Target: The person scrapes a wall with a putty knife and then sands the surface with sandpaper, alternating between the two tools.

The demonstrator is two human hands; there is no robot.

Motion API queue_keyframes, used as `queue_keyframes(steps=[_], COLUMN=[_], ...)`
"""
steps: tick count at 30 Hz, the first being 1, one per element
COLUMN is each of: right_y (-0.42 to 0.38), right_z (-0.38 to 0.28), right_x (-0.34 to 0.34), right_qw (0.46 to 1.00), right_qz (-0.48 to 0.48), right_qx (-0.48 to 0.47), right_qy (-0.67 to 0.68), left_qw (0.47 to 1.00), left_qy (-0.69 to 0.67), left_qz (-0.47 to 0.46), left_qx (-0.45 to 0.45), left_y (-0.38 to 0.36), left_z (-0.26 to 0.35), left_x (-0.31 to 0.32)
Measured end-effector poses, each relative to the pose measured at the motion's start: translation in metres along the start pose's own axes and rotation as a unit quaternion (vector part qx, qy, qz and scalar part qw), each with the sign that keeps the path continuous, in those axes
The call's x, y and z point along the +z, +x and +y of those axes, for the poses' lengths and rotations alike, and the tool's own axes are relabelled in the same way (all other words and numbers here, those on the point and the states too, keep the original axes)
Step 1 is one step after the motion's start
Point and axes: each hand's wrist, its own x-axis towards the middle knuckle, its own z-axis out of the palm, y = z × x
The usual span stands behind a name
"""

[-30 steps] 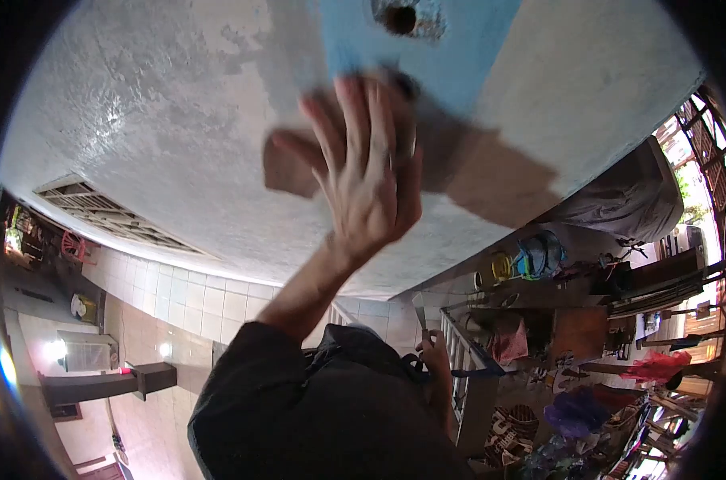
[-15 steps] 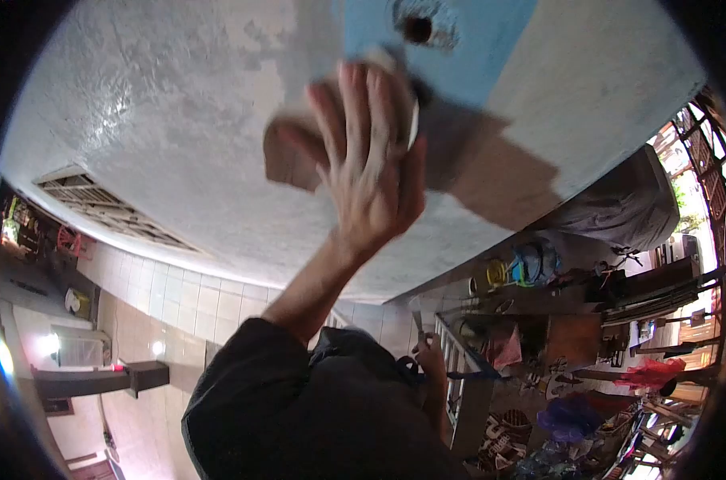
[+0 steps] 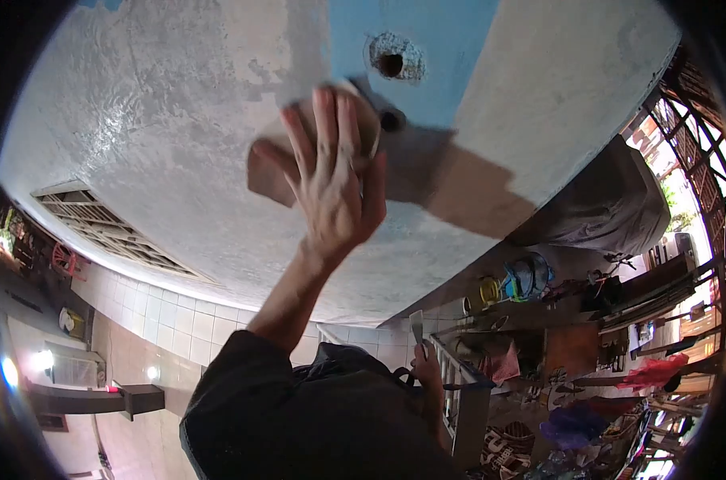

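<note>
My left hand (image 3: 331,188) presses a brownish sheet of sandpaper (image 3: 271,180) flat against the wall (image 3: 195,152). Its fingers stretch over the sheet, with the thumb on the right side. The wall is patchy grey and white, with a blue painted strip (image 3: 451,48). A rough round hole (image 3: 391,66) lies above the hand, and a smaller dark hole (image 3: 390,121) is just right of the sheet. Lower down, my right hand (image 3: 427,368) grips a scraper (image 3: 416,326), blade upward, beside a ladder (image 3: 451,372).
A slatted vent (image 3: 115,232) is set in the wall at left. Below right are a yellow bucket (image 3: 488,290), a dark covered object (image 3: 603,208), a purple plastic bag (image 3: 571,424) and stacked boards. Pale tiles (image 3: 183,320) cover the floor.
My left hand and the sandpaper have shifted left and slightly down in the view, while the view itself has moved. The smaller hole now shows clearly. My right hand still holds the scraper.
</note>
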Motion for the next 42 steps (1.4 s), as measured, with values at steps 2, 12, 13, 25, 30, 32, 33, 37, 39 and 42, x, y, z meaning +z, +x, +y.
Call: queue_keyframes(steps=[2, 12, 13, 25, 30, 32, 33, 37, 39, 42], right_y=[0.015, -0.087, -0.091, -0.104, -0.125, -0.120, -0.114, -0.117, -0.119, -0.119], right_z=[0.019, -0.225, -0.247, -0.353, -0.373, -0.359, -0.353, -0.365, -0.368, -0.360], right_x=[-0.006, -0.007, -0.002, 0.054, 0.055, 0.059, 0.062, 0.057, 0.056, 0.061], right_qw=[0.995, 0.929, 0.915, 0.891, 0.915, 0.938, 0.927, 0.906, 0.909, 0.913], right_qz=[-0.057, -0.150, -0.178, -0.136, -0.158, -0.123, -0.149, -0.186, -0.192, -0.199], right_qx=[-0.036, -0.271, -0.319, -0.419, -0.356, -0.303, -0.312, -0.361, -0.345, -0.321], right_qy=[0.076, 0.200, 0.169, 0.110, 0.107, 0.117, 0.147, 0.122, 0.132, 0.157], left_qw=[1.000, 0.999, 0.999, 0.998, 0.999, 0.999, 1.000, 1.000, 0.999, 0.999], left_qy=[-0.006, -0.014, -0.011, 0.031, 0.011, 0.013, 0.012, -0.001, -0.014, -0.023], left_qz=[0.016, -0.038, -0.038, -0.056, -0.034, -0.032, -0.024, -0.026, -0.027, -0.037], left_qx=[0.016, -0.037, -0.034, -0.028, -0.015, -0.009, -0.008, -0.012, -0.016, -0.022], left_y=[0.016, -0.055, -0.055, -0.056, -0.059, -0.058, -0.055, -0.057, -0.056, -0.056], left_z=[-0.007, -0.033, -0.034, -0.036, -0.037, -0.037, -0.038, -0.036, -0.033, -0.034], left_x=[-0.007, 0.001, 0.001, 0.004, 0.007, 0.006, 0.009, 0.006, 0.007, 0.002])
